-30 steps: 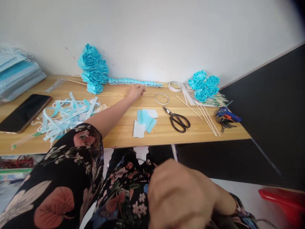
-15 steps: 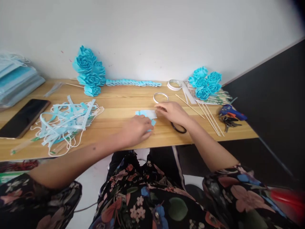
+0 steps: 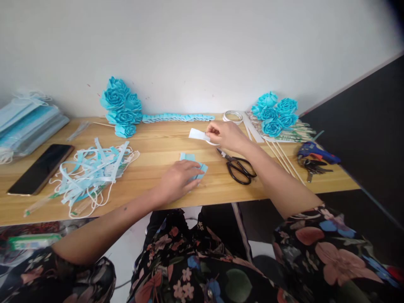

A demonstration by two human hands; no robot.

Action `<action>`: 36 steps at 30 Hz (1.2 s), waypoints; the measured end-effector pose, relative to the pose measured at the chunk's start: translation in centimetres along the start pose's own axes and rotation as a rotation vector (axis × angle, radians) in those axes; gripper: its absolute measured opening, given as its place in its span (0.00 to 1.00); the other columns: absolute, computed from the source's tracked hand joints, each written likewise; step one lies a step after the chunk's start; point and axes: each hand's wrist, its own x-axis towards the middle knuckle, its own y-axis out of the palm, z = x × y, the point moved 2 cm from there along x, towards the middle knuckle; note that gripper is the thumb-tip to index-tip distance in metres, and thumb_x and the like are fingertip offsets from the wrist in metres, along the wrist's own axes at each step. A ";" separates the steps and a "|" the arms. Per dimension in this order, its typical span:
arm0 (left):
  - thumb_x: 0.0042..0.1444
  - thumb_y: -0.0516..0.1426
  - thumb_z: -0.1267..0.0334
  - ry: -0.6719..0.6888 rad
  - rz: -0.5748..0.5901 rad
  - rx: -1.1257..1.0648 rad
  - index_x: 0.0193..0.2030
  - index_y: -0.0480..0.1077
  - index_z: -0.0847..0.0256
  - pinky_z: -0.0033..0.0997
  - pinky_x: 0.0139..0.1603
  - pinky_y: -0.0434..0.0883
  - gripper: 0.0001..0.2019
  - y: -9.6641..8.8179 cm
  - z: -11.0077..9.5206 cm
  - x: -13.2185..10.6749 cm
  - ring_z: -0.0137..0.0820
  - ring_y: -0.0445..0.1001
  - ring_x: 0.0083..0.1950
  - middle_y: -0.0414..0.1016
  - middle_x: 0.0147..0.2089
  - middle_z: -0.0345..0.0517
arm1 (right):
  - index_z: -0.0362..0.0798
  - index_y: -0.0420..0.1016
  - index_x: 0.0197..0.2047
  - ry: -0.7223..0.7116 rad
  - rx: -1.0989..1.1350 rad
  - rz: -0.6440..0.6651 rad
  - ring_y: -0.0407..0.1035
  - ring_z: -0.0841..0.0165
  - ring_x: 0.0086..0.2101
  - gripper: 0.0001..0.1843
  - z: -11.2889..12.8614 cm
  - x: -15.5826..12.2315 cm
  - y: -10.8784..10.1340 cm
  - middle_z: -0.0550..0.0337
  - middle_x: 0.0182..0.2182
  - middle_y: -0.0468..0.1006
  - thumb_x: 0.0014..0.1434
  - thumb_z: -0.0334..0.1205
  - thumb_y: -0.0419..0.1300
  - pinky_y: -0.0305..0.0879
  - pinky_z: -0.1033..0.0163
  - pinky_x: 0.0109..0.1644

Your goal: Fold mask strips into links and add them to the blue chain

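Note:
My left hand [image 3: 181, 176] lies on the tabletop with its fingers spread. It presses down on a folded light-blue mask-fabric piece [image 3: 188, 157], partly hidden beneath the fingers. Farther back, my right hand [image 3: 225, 134] pinches a white strip [image 3: 197, 134] by one end, raised over the table. Whether the strip is paper or tape backing I cannot tell. A tape ring [image 3: 212, 143] shows in part under the strip and the right fingers. Black-handled scissors [image 3: 239, 167] lie beside my right forearm, their blades pointing up and left.
At left are a phone [image 3: 41, 168], a heap of cut strips and ear loops [image 3: 93, 174] and stacked face masks [image 3: 30, 122]. Blue fabric roses [image 3: 121, 107] and a pleated band [image 3: 178, 118] line the wall. More roses [image 3: 274, 111], thin sticks [image 3: 280, 158] and a glue gun [image 3: 318, 152] sit at right.
My right hand has drawn the white strip up and away from the blue piece. My left hand still rests on that piece. The scissors are now less covered, and the view has tilted slightly.

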 end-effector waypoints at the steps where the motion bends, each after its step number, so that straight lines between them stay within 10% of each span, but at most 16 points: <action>1: 0.63 0.55 0.57 -0.069 -0.061 -0.118 0.46 0.78 0.57 0.47 0.60 0.67 0.12 -0.5 0.2 0.5 0.41 0.74 0.55 0.78 0.52 0.52 | 0.46 0.74 0.35 -0.010 0.084 -0.029 0.68 0.68 0.30 0.06 0.2 0.0 -0.7 0.60 0.30 0.79 0.58 0.38 0.58 0.56 0.64 0.34; 6: 0.55 0.63 0.51 -0.502 -0.213 -0.812 0.48 0.76 0.60 0.41 0.50 0.74 0.18 -1.6 1.6 3.1 0.38 0.76 0.47 0.78 0.51 0.54 | 0.46 0.72 0.32 -0.023 0.398 -0.079 0.67 0.71 0.27 0.07 1.7 -0.4 -2.2 0.62 0.28 0.77 0.56 0.41 0.58 0.59 0.64 0.33; 10: 0.50 0.67 0.52 -0.514 -0.276 -1.180 0.49 0.74 0.63 0.40 0.47 0.76 0.23 -1.5 1.9 5.0 0.38 0.76 0.47 0.77 0.53 0.56 | 0.46 0.72 0.32 -0.078 0.466 -0.046 0.66 0.72 0.28 0.08 2.3 -0.4 -1.6 0.62 0.28 0.76 0.57 0.42 0.59 0.60 0.65 0.33; 20: 0.55 0.64 0.62 -0.543 -0.458 -1.262 0.41 0.78 0.67 0.37 0.46 0.76 0.11 -2.8 3.6 7.7 0.38 0.79 0.45 0.81 0.46 0.56 | 0.49 0.74 0.48 -0.059 0.639 -0.235 0.75 0.65 0.42 0.13 0.1 1.2 -1.0 0.56 0.40 0.81 0.59 0.41 0.58 0.70 0.57 0.48; 26: 0.58 0.61 0.64 -0.507 -0.541 -1.403 0.45 0.78 0.66 0.40 0.54 0.75 0.11 -2.3 4.2 7.4 0.39 0.79 0.51 0.80 0.50 0.55 | 0.55 0.72 0.57 -0.192 0.589 -0.097 0.71 0.62 0.55 0.21 -0.2 -0.1 0.3 0.56 0.55 0.77 0.60 0.37 0.59 0.69 0.51 0.58; 36: 0.62 0.57 0.64 -0.446 -0.406 -1.507 0.43 0.79 0.64 0.46 0.64 0.70 0.10 -0.9 3.6 6.8 0.40 0.77 0.56 0.81 0.51 0.51 | 0.53 0.78 0.45 -0.179 0.463 -0.165 0.75 0.64 0.42 0.11 -0.6 -1.0 2.2 0.57 0.43 0.81 0.58 0.37 0.62 0.72 0.55 0.50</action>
